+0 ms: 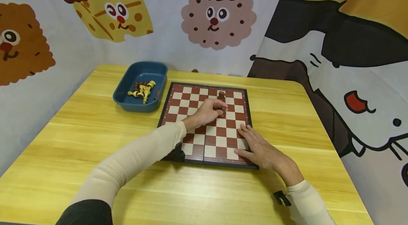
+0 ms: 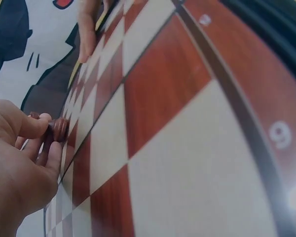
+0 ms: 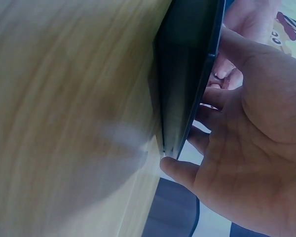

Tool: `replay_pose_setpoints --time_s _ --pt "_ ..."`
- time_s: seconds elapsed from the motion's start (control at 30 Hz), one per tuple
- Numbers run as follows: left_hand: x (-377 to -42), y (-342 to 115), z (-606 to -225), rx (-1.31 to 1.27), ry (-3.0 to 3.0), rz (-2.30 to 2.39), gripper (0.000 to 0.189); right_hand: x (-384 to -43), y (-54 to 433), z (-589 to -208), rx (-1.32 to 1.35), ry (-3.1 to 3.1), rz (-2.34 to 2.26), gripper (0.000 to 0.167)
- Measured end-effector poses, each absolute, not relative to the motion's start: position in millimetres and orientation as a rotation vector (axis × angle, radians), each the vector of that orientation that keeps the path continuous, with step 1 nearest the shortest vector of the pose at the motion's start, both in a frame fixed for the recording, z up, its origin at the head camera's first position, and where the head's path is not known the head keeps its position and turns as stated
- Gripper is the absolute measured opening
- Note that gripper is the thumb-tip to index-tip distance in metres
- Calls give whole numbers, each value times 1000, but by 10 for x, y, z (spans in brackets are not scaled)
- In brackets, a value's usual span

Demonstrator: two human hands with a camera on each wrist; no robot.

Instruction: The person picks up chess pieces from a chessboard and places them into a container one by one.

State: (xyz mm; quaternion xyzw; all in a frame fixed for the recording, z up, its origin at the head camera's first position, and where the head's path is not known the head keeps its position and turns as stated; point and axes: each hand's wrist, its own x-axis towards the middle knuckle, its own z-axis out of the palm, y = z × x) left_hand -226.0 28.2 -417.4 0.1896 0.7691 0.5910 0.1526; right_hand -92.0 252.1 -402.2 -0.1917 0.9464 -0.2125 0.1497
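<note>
A red-and-cream chessboard (image 1: pixel 210 140) lies unfolded on the table. Over its far half, my left hand (image 1: pixel 206 112) pinches a dark brown chess piece (image 2: pixel 60 129) between thumb and fingers, its base at the board's surface. Fingers cover much of this piece, so its kind is unclear. Just beyond them stands another brown chess piece (image 1: pixel 221 95), upright on a square. My right hand (image 1: pixel 259 147) rests on the board's near right edge with fingers extended; the right wrist view shows its palm beside the board's dark side (image 3: pixel 187 74).
A blue tray (image 1: pixel 137 107) stands left of the board. Several cream chess pieces (image 1: pixel 146 92) and some brown ones lie jumbled inside it. The wooden table (image 1: pixel 280 115) reaches back to a printed cloth (image 1: pixel 165 51).
</note>
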Motion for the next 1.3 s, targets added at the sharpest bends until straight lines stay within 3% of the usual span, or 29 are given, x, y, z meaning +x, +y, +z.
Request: replay_pose_setpoints --time_s 0.97,1.3 --pt "-2469 -245 -4066 511 2265 1692 28 -888 2505 -4025 -541 2720 -588 84" --pt "-2550 -541 -3938 366 2298 1773 28 -936 2506 -3991 -564 2713 -607 84"
